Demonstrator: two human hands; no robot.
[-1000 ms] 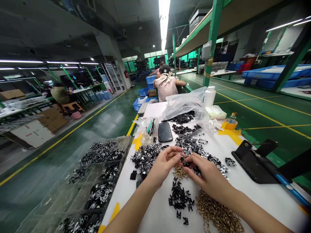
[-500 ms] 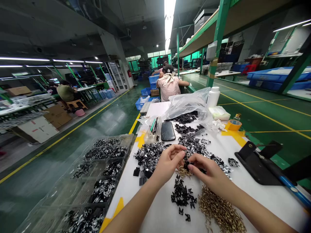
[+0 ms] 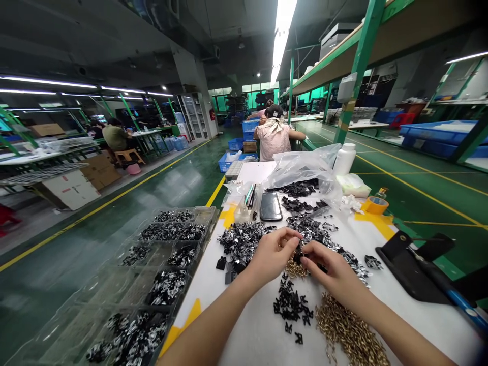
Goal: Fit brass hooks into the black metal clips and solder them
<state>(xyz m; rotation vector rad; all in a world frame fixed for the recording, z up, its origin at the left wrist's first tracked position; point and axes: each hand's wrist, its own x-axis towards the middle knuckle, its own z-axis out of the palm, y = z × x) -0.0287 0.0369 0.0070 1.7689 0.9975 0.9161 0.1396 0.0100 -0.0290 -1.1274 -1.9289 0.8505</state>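
My left hand (image 3: 275, 254) is closed in a pinch over the middle of the white table (image 3: 251, 330); whatever its fingertips hold is too small to make out. Facing it, my right hand (image 3: 331, 268) pinches at a small dark piece, mostly hidden by the fingers. Under the fingertips lies a little heap of brass-coloured parts (image 3: 296, 268). Closer to me are a pile of small black clips (image 3: 290, 301) and a larger heap of brass-coloured parts (image 3: 348, 328) beneath my right forearm. Shiny black-and-silver pieces (image 3: 244, 241) spread beyond and beside both hands.
A divided clear tray (image 3: 206, 239) of black-and-silver parts stands left. Beyond my hands are a phone (image 3: 270, 207), a plastic bag (image 3: 301, 165) and a white bottle (image 3: 345, 159). Orange tape (image 3: 375, 205) and a black stand with a blue-handled tool (image 3: 457, 300) are right. A person (image 3: 274, 134) sits ahead.
The view has turned slightly left, so everything sits further right in the picture. Both hands keep nearly the same pinch, close together over the brass-coloured heap.
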